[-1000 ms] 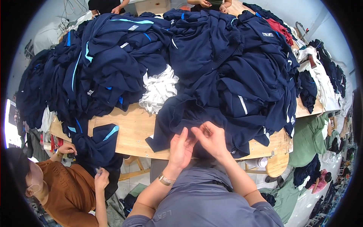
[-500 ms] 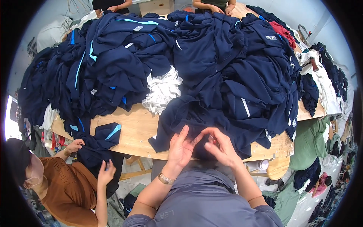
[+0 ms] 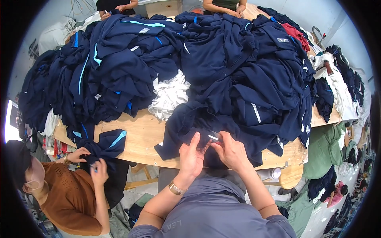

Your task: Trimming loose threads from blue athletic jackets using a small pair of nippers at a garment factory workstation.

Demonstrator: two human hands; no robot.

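Observation:
A dark navy garment (image 3: 178, 129) with a gathered waistband lies bunched at the table's front edge, right before me. Over its near side is my left hand (image 3: 191, 156), palm turned inward, thumb raised and apart from the fingers. My right hand (image 3: 232, 150) is closed in a pinch, its fingertips almost meeting those of the left. From the right fingers juts a small pale strip (image 3: 213, 137), too small to identify. The garment's lower part hangs behind my hands and is partly hidden.
Heaps of navy garments (image 3: 119, 75) cover the table (image 3: 147, 139). A bundle of white strips (image 3: 170, 95) sits left of centre. At my left, a co-worker in a brown shirt (image 3: 71, 198) handles a navy piece. Two people stand across the table. A white cup (image 3: 274, 173) is below the right edge.
My right hand has turned and closed, and the pale strip now shows at its fingertips. The co-worker's near hand has moved up to the navy piece.

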